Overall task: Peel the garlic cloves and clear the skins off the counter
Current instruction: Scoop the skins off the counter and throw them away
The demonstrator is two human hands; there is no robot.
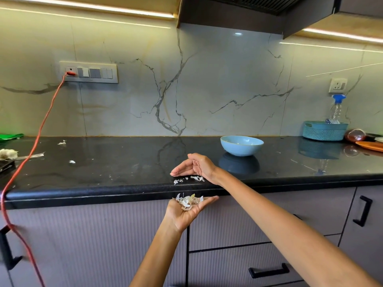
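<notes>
Nearest, two bare forearms reach forward from the bottom edge. Left hand [187,212] sits just below the counter's front lip, palm up, fingers nearly straight and lightly cupped, carrying a small heap of garlic skins [189,201]. It pinches nothing; the skins simply lie on the palm.

Right hand [195,165] is up on the black counter [116,172], set on edge, fingers extended and pointing left, little-finger side down on the surface close to the front edge. It holds nothing. Just in front of it, between hand and lip, a thin line of loose skins [189,179] lies on the counter, directly above the cupped left palm.

More scraps farther left: one flake [72,161] mid-counter, another [61,142] near the wall. At far left, a pale garlic bulb [8,153], partly cut off by the frame edge.

Behind the right hand and a little to its right stands a light blue bowl [241,145]; its contents cannot be seen from this angle. Far right: a teal basket [324,130] with a spray bottle [337,107] standing in it, and an orange plate [370,146] at the edge.

An orange cord [41,129] runs from the wall socket panel [89,72] down across the counter and over its front. Grey drawer fronts with black handles [269,270] below.
</notes>
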